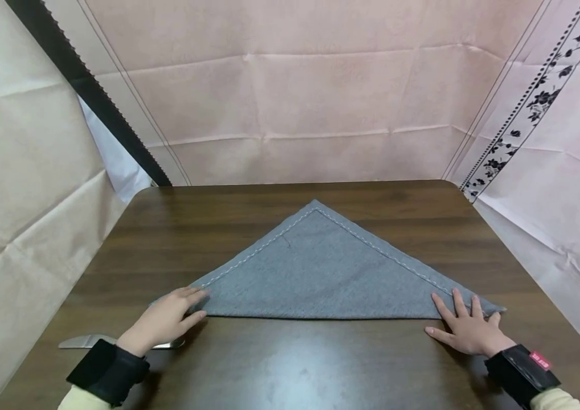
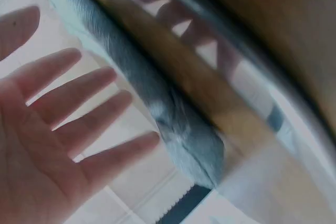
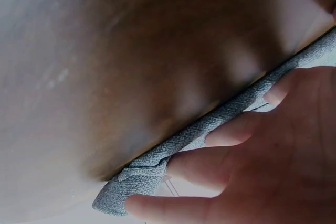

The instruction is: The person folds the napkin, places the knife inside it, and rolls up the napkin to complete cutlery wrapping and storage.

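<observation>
A blue-grey cloth (image 1: 310, 273) with pale stitching near its edges lies folded into a triangle, its point toward the table's far side and its long fold toward me. Over its left corner is my left hand (image 1: 167, 316), fingers extended; in the left wrist view they are spread, nothing gripped. My right hand (image 1: 466, 330) rests spread fingers on the right corner, and the right wrist view shows them against the cloth's folded edge (image 3: 210, 121). Beneath my left wrist lies a shiny metal table knife (image 1: 82, 341), blade to the left; the wrist hides its middle.
The brown wood-grain table (image 1: 290, 364) has rounded far corners. Creased pale sheeting (image 1: 321, 97) hangs behind it and on both sides, with a black band (image 1: 90, 85) at left and a floral strip (image 1: 541, 102) at right.
</observation>
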The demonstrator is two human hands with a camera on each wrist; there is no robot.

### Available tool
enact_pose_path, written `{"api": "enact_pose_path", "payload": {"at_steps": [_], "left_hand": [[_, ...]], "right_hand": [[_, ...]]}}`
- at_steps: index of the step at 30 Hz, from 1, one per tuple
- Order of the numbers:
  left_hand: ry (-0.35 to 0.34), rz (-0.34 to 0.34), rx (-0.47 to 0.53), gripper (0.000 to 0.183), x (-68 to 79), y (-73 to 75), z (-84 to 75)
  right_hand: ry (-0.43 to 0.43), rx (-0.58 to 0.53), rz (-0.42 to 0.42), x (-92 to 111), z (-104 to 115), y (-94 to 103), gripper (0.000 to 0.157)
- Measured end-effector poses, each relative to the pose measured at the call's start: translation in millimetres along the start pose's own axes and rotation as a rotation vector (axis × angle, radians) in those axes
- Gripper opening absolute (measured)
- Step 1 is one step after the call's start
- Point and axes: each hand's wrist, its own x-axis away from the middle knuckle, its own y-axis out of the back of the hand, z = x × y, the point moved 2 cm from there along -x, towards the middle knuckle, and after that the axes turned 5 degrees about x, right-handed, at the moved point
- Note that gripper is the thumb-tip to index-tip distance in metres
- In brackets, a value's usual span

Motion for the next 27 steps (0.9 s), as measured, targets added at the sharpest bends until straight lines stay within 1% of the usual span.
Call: {"api": "enact_pose_path", "payload": {"at_steps": [1, 4, 7, 13, 16, 22, 24, 27], "left_hand": [[-0.011, -0.036, -0.016, 0.041, 1.1, 2.9, 0.8], [0.022, -0.104, -0.053, 0.037, 6.8, 11.9, 4.5], [0.066, -0.127, -0.051, 0.035, 16.8, 20.3, 10.8], [0.172, -0.108, -0.050, 0.033, 41.0, 31.6, 29.9], [0.198, -0.086, -0.058, 0.032, 51.1, 33.1, 39.9], [0.239, -0.019, -0.055, 0.026, 64.7, 30.5, 59.7], [0.241, -0.006, -0.061, 0.026, 67.7, 28.3, 65.4], [0.225, -0.003, -0.084, 0.032, 70.8, 24.8, 71.2]], "right_hand": [[-0.001, 0.002, -0.004, 0.4, 0.2, 0.2, 0.091], [-0.005, 0.006, -0.018, 1.3, 1.2, 1.4, 0.089], [-0.010, 0.006, -0.030, 1.7, 1.9, 1.6, 0.088], [-0.016, 0.005, -0.043, 2.1, 2.4, 1.2, 0.088], [-0.020, -0.001, -0.043, 2.4, 1.2, -0.6, 0.090], [-0.009, -0.012, -0.033, 0.8, -2.1, -7.0, 0.092], [-0.005, -0.014, -0.031, 0.2, -2.4, -8.8, 0.092], [-0.006, -0.013, -0.041, 0.2, -2.0, -10.0, 0.091]]}}
